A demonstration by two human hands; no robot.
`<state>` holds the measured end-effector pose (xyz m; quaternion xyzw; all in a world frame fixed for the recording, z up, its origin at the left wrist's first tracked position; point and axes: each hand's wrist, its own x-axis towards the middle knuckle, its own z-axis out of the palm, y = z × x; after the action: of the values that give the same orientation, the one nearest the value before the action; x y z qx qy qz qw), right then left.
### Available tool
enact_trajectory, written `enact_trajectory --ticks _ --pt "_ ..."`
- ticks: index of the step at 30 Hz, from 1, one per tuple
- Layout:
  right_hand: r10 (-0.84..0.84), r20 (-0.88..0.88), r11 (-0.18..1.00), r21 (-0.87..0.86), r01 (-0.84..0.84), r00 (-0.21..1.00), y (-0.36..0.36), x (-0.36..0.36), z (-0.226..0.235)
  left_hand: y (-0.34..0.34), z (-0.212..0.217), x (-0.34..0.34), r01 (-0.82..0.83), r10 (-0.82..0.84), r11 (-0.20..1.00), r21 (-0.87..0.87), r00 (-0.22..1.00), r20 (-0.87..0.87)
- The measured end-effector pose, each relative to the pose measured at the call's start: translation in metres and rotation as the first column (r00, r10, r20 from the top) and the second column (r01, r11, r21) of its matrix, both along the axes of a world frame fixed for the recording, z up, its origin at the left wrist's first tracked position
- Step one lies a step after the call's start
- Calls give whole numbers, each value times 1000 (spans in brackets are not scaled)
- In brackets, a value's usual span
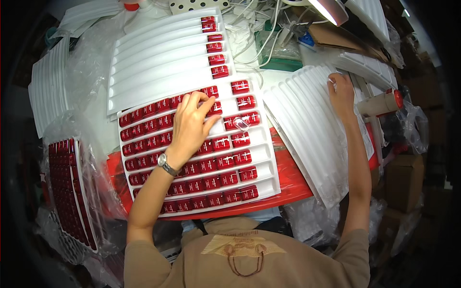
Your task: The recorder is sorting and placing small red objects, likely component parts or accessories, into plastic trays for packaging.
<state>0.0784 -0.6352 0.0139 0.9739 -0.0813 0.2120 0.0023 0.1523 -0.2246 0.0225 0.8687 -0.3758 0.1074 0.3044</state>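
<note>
Left hand on the red pieces, right hand on the empty tray stack

Left hand (192, 122) lies flat, fingers spread, gripping nothing, on small red pieces (158, 122) in the white slotted tray (266, 161) at frame centre. Right hand (341, 93), upper right, curls on the stacked empty trays (307, 125); can't tell if it grips. Best: press lightly, slide pieces along one slot, keep rows flush

Glossy red, matt white
Small red boxes (235, 140) shine glossy in a ribbed white plastic tray (261, 165); crinkled clear plastic film (84, 72) lies beside; the wristwatch (166, 164) looks metal.
</note>
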Motion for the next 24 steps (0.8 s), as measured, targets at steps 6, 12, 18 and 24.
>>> enact_trajectory --ticks 6,12,18,24 --pt "286 230 312 895 -318 930 141 13 27 4 -4 14 74 -77 997 -38 993 -91" --pt "636 47 655 496 -570 770 233 14 46 2 -1 -11 64 -383 829 -556 789 -480" --pt "362 -64 899 288 -330 930 218 -13 35 -6 -10 15 83 -115 973 -217 984 -138" --pt "408 159 630 664 -403 899 209 -28 16 -17 -6 -17 100 -100 995 -9 995 17"
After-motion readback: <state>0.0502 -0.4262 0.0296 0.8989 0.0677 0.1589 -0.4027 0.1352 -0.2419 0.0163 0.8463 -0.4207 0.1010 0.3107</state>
